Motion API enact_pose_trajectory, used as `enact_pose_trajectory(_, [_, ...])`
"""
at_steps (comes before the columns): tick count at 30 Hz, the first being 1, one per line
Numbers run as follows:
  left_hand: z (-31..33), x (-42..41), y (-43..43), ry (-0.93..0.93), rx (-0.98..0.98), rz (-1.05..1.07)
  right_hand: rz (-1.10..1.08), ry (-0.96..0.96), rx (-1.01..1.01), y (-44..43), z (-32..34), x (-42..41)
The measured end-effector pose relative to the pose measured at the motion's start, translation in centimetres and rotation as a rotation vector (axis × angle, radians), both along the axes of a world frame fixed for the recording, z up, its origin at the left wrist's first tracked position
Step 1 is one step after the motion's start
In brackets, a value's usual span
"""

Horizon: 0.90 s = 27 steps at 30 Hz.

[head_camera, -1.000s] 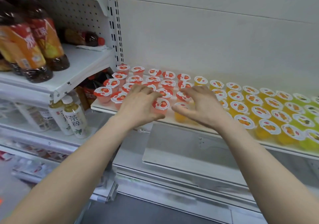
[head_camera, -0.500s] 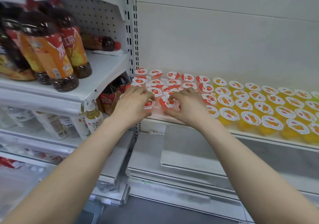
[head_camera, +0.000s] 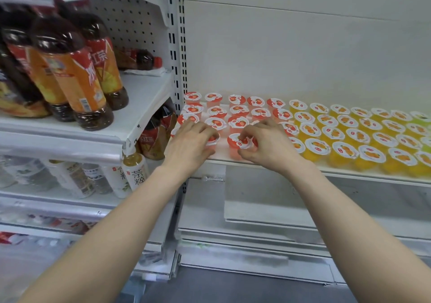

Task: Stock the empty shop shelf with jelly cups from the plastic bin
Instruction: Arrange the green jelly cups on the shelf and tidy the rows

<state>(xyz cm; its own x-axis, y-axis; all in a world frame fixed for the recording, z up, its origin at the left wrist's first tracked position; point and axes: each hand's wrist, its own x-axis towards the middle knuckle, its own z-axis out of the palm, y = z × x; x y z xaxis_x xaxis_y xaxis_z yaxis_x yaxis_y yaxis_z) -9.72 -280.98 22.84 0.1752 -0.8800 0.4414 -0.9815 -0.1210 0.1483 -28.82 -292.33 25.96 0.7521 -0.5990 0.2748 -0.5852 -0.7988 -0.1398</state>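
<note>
A white shop shelf point(head_camera: 256, 162) carries rows of jelly cups: red ones point(head_camera: 238, 110) at the left, orange-yellow ones point(head_camera: 345, 137) in the middle, green ones point(head_camera: 422, 118) at the far right. My left hand point(head_camera: 189, 144) lies over the front-left red cups, its fingers curled on a red cup point(head_camera: 212, 140) in the front row. My right hand point(head_camera: 268, 144) pinches the lid edge of another front-row red cup point(head_camera: 236, 142). The plastic bin is not in view.
To the left, a higher white shelf point(head_camera: 140, 106) holds large tea bottles point(head_camera: 77, 81). Below it stand smaller drink bottles point(head_camera: 136, 174). A perforated upright point(head_camera: 177, 57) separates the two bays. Bare white shelves point(head_camera: 268, 216) lie under the jelly shelf.
The view swung right to left along the shelf. Both hands shifted left from the red-yellow boundary to the front-left red cups and closed their fingers on two of them.
</note>
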Motion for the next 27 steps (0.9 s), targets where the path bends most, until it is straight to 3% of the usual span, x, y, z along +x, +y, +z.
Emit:
enact_pose_trajectory(8, [2.2, 0.9, -1.3, 0.092, -0.036, -0.010, -0.108, -0.073, 0.008, -1.1, 1.5, 0.7])
enact_pose_trajectory(13, [4.0, 2.0, -4.3, 0.207, 0.080, 0.049, -0.153, -0.003, 0.006, -3.0, 2.3, 2.8])
enact_pose_trajectory(18, [4.9, 1.9, -6.9, 0.130, 0.276, 0.098, -0.173, 0.108, 0.055, -4.7, 2.1, 4.7])
enact_pose_trajectory(27, [4.3, 2.9, -7.4, 0.200, 0.228, 0.059, -0.109, 0.075, 0.078, -5.4, 1.6, 5.3])
